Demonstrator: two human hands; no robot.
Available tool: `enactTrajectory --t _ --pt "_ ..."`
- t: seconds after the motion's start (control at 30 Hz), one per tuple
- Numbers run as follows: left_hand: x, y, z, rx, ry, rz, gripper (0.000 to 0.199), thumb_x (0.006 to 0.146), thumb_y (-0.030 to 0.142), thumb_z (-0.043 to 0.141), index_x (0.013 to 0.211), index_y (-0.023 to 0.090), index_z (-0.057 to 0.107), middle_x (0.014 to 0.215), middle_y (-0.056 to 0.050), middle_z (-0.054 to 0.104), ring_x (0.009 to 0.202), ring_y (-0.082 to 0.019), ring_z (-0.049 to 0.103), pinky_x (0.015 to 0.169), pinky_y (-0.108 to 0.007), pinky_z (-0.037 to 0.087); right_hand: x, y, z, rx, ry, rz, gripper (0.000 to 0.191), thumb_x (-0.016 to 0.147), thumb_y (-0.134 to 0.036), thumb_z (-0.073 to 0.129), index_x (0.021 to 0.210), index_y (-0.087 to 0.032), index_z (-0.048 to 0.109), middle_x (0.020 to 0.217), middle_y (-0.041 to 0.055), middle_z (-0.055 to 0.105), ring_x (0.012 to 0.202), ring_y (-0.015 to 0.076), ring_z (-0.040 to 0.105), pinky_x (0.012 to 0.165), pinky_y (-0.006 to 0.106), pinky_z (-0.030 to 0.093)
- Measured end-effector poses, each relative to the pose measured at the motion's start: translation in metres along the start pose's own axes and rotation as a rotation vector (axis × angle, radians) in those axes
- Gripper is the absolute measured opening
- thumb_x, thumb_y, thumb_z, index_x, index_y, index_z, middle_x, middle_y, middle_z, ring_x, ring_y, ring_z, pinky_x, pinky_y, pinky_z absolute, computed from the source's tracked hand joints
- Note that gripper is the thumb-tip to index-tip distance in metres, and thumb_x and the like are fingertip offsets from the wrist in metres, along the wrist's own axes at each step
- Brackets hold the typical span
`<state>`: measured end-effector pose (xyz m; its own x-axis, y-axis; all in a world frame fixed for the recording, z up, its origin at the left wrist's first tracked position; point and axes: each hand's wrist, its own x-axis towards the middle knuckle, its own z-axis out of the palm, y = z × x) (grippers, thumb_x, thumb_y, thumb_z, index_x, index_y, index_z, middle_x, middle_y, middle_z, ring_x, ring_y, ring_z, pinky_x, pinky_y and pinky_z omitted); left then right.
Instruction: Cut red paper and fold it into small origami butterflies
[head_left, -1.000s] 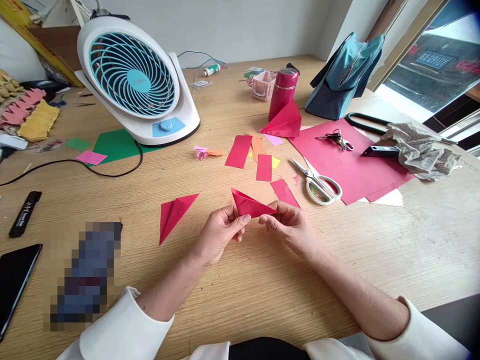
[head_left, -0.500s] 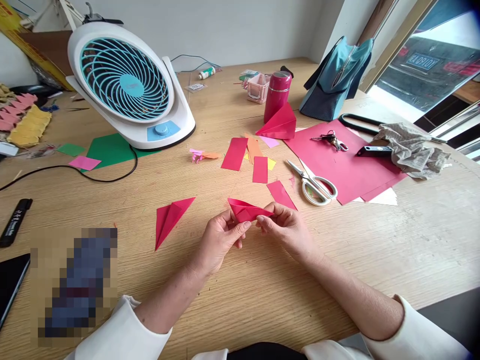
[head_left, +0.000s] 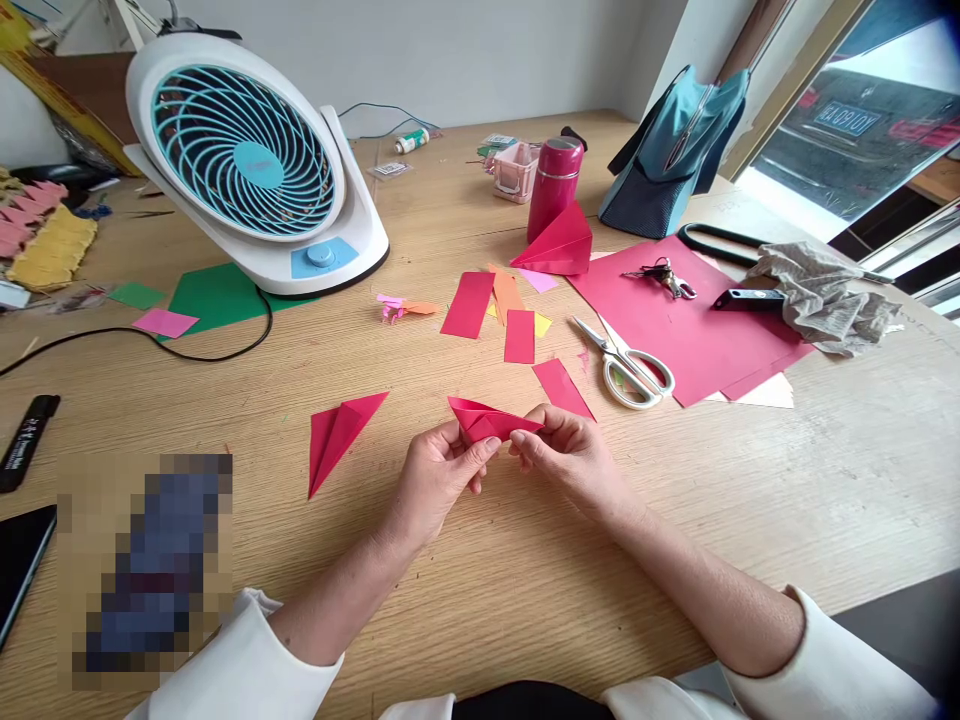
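Between both hands is a small piece of folded red paper (head_left: 484,420), pointed at its ends, held just above the wooden table. My left hand (head_left: 442,475) pinches its lower left part, thumb in front and fingers behind. My right hand (head_left: 566,455) pinches the right tip between thumb and fingers. Left of my hands lies another folded red paper triangle (head_left: 341,435), creased along its length. A red paper strip (head_left: 564,388) lies just beyond my right hand, with white-handled scissors (head_left: 628,370) to its right.
Red strips (head_left: 469,305) and coloured scraps lie beyond my hands. A white fan (head_left: 247,160) stands at the back left, and a pink flask (head_left: 555,185) behind a folded red piece. Large red sheets (head_left: 705,320) with keys lie at right. A black marker (head_left: 28,440) is far left.
The folded paper has shifted slightly to the left in my fingers, and its left end looks a little more stretched out. Both hands keep their pinch. The view has moved slightly.
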<state>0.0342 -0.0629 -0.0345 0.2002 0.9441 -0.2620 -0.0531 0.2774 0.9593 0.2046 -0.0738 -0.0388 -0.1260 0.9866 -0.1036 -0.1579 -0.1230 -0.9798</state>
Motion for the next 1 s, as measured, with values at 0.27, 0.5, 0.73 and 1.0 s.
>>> enactTrajectory --t 0.27,0.5,0.73,1.0 --pt "0.0 0.0012 -0.0008 0.02 -0.002 -0.005 0.027 0.072 0.037 0.079 0.078 0.012 0.07 0.061 0.001 0.057 0.052 -0.008 0.047 0.041 -0.019 0.042 0.0009 -0.0009 -0.0006 0.004 0.004 0.008 0.042 0.073 -0.055 0.08 0.073 -0.018 0.061 0.058 -0.0019 0.06 0.052 0.0096 0.05 0.051 0.023 0.037" --pt "-0.0007 0.0006 0.0004 0.005 0.011 -0.021 0.031 0.068 0.04 0.082 0.076 0.012 0.07 0.061 0.001 0.057 0.05 -0.007 0.047 0.042 -0.02 0.04 0.0001 -0.003 -0.0001 0.015 -0.003 0.004 0.041 0.073 -0.054 0.08 0.072 -0.019 0.061 0.058 -0.002 0.061 0.053 0.0103 0.052 0.053 0.025 0.038" --pt "-0.0002 -0.0003 -0.0003 0.006 0.016 -0.013 0.03 0.07 0.039 0.081 0.073 0.012 0.069 0.059 0.001 0.057 0.049 -0.007 0.047 0.043 -0.02 0.041 0.0001 -0.0025 -0.0001 0.02 0.005 0.001 0.041 0.073 -0.054 0.081 0.072 -0.019 0.061 0.057 -0.0016 0.061 0.052 0.0107 0.052 0.052 0.024 0.039" --pt "-0.0005 -0.0009 -0.0001 -0.007 0.023 -0.014 0.027 0.07 0.036 0.081 0.076 0.012 0.071 0.058 0.002 0.057 0.049 -0.007 0.047 0.042 -0.019 0.041 0.0005 -0.001 0.0005 0.038 -0.001 0.013 0.041 0.071 -0.054 0.082 0.073 -0.018 0.061 0.059 -0.0015 0.062 0.054 0.0111 0.054 0.054 0.025 0.04"
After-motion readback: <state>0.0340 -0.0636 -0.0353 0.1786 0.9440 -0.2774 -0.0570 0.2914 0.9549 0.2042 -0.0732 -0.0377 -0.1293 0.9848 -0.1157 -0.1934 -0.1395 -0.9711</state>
